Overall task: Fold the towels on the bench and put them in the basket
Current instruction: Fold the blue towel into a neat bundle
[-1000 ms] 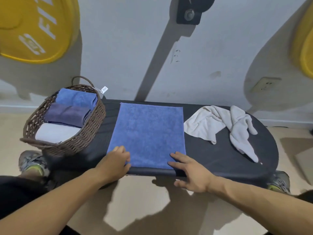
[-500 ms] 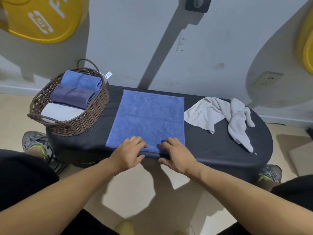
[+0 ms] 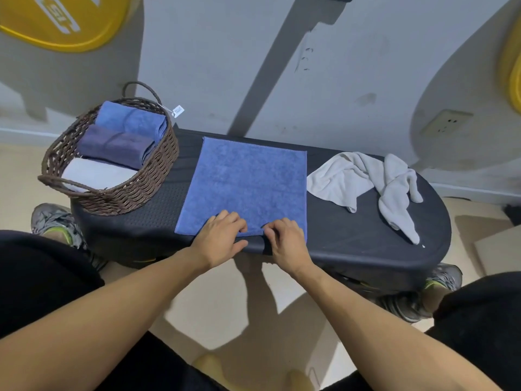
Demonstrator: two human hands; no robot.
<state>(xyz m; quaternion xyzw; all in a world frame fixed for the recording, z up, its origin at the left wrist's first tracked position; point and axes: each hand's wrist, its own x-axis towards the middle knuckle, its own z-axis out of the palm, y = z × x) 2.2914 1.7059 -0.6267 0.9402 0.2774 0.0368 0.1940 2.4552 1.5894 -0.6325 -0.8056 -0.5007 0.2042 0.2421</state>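
Hands: left hand [image 3: 222, 238] flat, right hand [image 3: 284, 239] pinching near hem of plush rectangular blue towel [image 3: 248, 182].

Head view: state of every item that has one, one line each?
blue towel: spread flat on the bench, unfolded
grey towel: crumpled, unfolded, on the bench to the right
basket: upright on the bench's left end, holding three folded towels
left hand: fingers resting on the blue towel's near edge
right hand: fingers curled at the same near edge; grip unclear
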